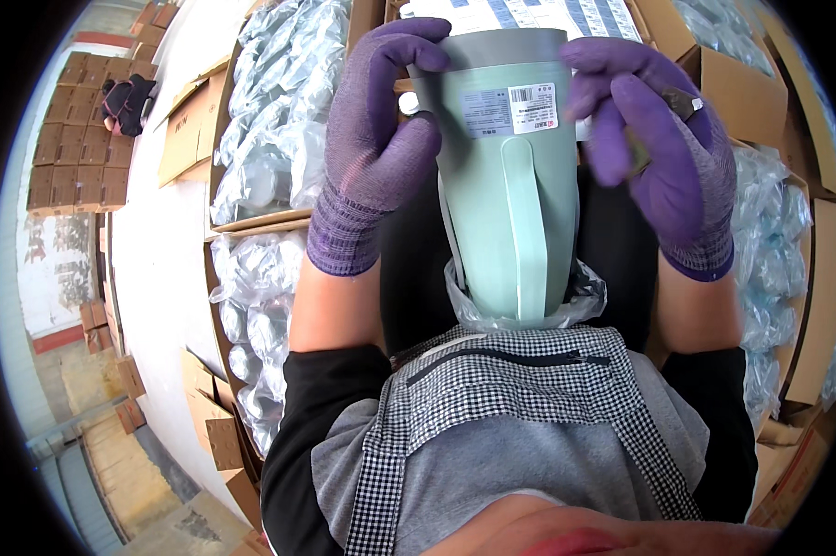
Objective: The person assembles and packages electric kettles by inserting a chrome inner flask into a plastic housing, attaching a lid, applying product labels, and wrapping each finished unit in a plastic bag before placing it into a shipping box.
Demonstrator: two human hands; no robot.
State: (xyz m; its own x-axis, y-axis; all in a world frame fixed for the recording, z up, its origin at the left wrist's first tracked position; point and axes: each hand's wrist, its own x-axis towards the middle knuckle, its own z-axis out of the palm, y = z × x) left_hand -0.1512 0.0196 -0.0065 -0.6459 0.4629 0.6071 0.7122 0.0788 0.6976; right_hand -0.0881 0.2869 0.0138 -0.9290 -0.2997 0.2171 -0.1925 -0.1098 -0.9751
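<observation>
1. Front and centre: a tall mint-green jug (pixel 481 199), propped in the lap between black-clad thighs, wide end away from the body, narrow end down by the waist.
2. Round the wide end, a grey band (pixel 515 48). Just below, a blue-and-white barcode label (pixel 510 108), then a long handle (pixel 526 232) facing up toward the camera.
3. At the narrow end, a crumpled clear plastic bag (pixel 588 298), bunched around the base.
4. Left hand (pixel 373 139), in a purple knit glove: curled in a loose C, lightly gripping the jug's left side, index fingertip on the grey band. Can't tell how firmly.
5. Right hand (pixel 675 162), same kind of glove: bent fingers closed on a small dark item (pixel 681 102), too blurry to name. Fingertips right by the band's right edge; can't tell if touching.
6. Up top, behind the jug, blue-and-white printed sheets (pixel 529 13).
7. Either side, open cardboard cartons (pixel 740 97) with clear-bagged goods (pixel 283 107).
8. Far left, a co-worker (pixel 127 104) in dark clothes, bent beside stacked brown boxes (pixel 73 139).
9. Closer in: a black-and-white gingham apron (pixel 506 387) over a grey top.
</observation>
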